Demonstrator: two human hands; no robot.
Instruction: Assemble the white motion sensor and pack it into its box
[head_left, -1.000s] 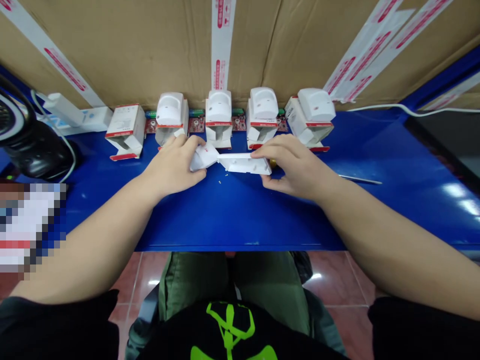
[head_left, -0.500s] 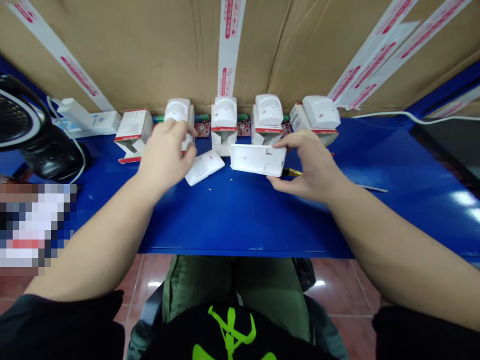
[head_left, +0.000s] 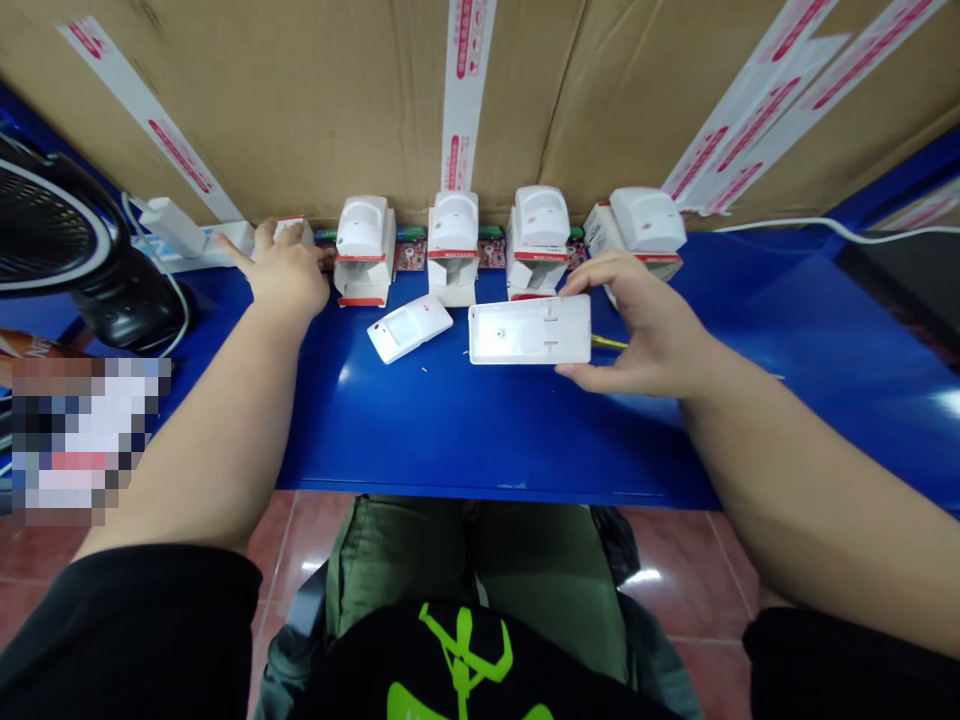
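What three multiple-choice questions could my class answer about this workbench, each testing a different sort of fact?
1. Where does the small white sensor cover lie?
A) on the blue table
B) on the floor tiles
C) in the left hand

2. How many white sensors sit on boxes in the back row?
A) two
B) four
C) six

3. What state is the white plastic base in?
A) lying flat
B) sitting on a box
C) held in the right hand

Answers:
1 A, it rests flat on the table.
2 B, four stand in line.
3 C, the fingers grip it.

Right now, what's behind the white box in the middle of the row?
Behind the white box lie red circuit boards with green parts, and behind those stands a taped cardboard wall. The spot right behind the box is hidden.
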